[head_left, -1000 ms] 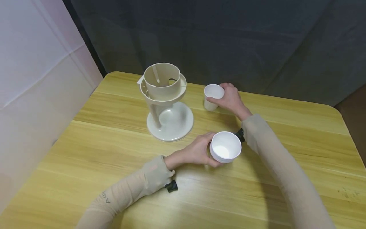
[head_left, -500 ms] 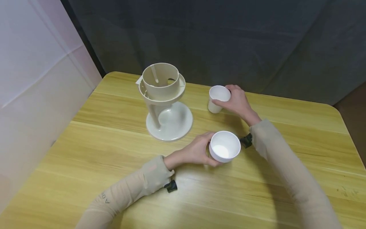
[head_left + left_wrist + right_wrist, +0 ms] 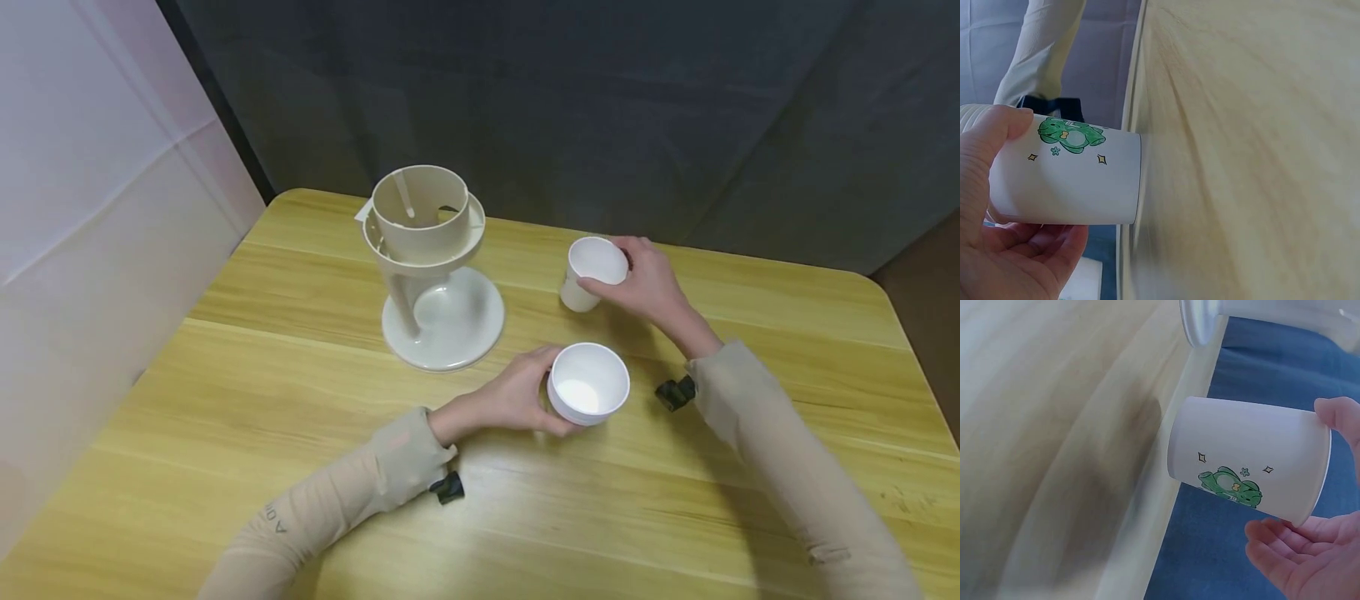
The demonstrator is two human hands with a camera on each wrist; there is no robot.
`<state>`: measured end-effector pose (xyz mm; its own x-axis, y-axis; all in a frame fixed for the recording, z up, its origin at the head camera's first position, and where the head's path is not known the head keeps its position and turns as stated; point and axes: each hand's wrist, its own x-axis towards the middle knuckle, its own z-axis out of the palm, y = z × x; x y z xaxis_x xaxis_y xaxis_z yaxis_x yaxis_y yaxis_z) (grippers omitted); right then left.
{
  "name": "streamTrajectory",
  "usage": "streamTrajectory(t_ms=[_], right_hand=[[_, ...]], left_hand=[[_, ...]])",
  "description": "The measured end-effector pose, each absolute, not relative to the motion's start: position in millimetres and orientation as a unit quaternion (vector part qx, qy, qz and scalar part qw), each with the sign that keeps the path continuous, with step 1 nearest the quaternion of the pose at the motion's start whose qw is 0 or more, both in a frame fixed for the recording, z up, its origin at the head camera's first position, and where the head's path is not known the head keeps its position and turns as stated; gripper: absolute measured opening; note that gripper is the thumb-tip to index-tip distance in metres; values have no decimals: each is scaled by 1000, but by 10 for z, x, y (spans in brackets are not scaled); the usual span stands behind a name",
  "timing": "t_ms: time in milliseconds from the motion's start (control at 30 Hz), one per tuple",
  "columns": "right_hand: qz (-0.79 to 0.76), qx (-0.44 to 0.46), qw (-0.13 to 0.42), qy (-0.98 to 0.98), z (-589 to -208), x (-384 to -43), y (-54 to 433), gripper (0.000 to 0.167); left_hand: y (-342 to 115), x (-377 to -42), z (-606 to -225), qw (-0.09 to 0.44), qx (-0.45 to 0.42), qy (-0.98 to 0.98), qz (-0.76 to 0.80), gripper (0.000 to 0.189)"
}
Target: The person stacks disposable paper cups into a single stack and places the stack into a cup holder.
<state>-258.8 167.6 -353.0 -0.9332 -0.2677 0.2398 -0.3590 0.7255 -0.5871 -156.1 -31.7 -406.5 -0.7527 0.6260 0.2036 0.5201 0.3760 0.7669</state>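
My left hand (image 3: 516,395) grips a white paper cup stack (image 3: 588,387) around its side, mouth up, near the middle of the table. Layered rims show by the thumb in the left wrist view, and a green cartoon animal is printed on the outer paper cup (image 3: 1079,187). Farther back, my right hand (image 3: 651,285) holds a single white paper cup (image 3: 581,293) near its rim, between thumb and fingers. The same green print appears on this white paper cup (image 3: 1244,440) in the right wrist view, where its bottom is close over the table.
A cream plastic stand (image 3: 444,329) with a round base and a raised ring holder (image 3: 423,242) stands left of the cups. The wooden table (image 3: 247,433) ends at a dark curtain (image 3: 525,100) behind. A pale wall cloth (image 3: 112,167) hangs at left.
My right hand has moved right and toward me with its paper cup, away from the stand. The left hand and its cup stack stay nearly still.
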Motion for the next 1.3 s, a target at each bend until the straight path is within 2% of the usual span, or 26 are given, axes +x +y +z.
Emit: streamTrajectory(t_ms=[267, 1300], right_hand=[[345, 165, 74, -921, -3538, -2441, 1819, 57], [364, 135, 50, -920, -3513, -1966, 2260, 63]], left_hand=[[-328, -1573, -4057, 57, 346, 829, 435, 80], [-330, -1581, -4051, 62, 345, 820, 452, 81]])
